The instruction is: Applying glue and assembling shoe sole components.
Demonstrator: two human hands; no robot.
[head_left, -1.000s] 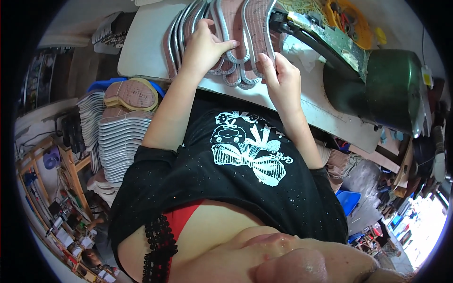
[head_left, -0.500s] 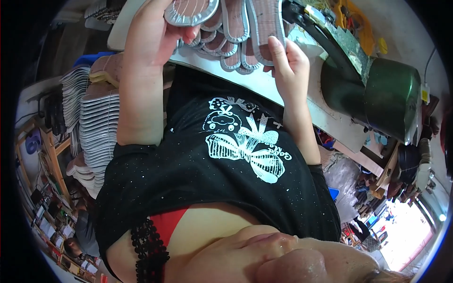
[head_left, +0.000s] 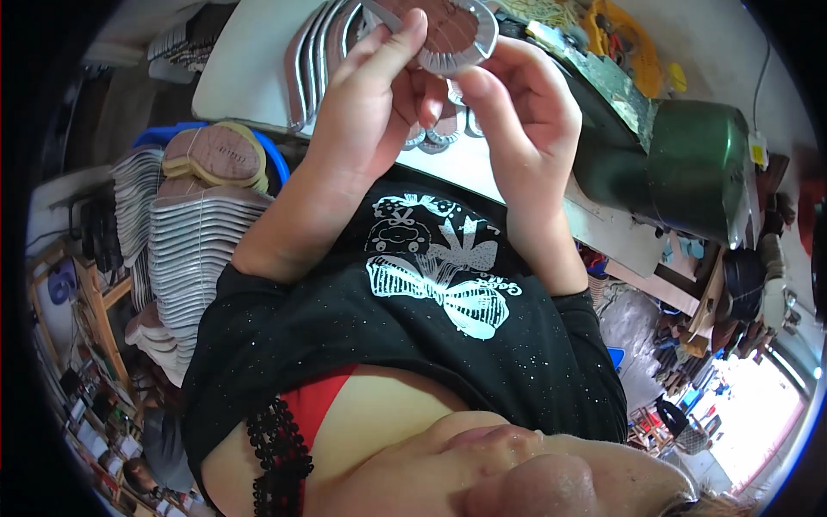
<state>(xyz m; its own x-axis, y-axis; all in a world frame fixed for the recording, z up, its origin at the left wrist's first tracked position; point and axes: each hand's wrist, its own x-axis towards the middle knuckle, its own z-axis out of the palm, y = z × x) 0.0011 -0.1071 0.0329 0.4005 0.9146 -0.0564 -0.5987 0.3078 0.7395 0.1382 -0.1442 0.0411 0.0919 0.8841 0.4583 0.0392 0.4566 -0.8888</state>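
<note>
Over the white table I hold a brown shoe insole [head_left: 452, 36] with a silver-grey pleated edging round its rim. My left hand [head_left: 370, 103] is closed on it, the thumb at its left side. A thin grey strip [head_left: 382, 15] shows by that thumb; I cannot tell whether it belongs to the insole. My right hand [head_left: 530, 108] pinches the insole's lower right rim between thumb and fingers. Beneath my hands, several similar edged insoles [head_left: 444, 133] lie overlapping on the table, partly hidden. Left of my left hand, more silver-edged insoles [head_left: 312, 65] lie in a row.
The white table [head_left: 250, 69] runs across in front of me. To my left stand tall stacks of insoles [head_left: 194, 250], beside a blue container rim [head_left: 274, 159]. A dark green machine [head_left: 698, 168] stands at right, with a yellow basket [head_left: 627, 39] beyond it.
My left hand has moved right, uncovering the row of insoles at left. Both hands are now together on one insole; before, my right hand was on another insole lying lower.
</note>
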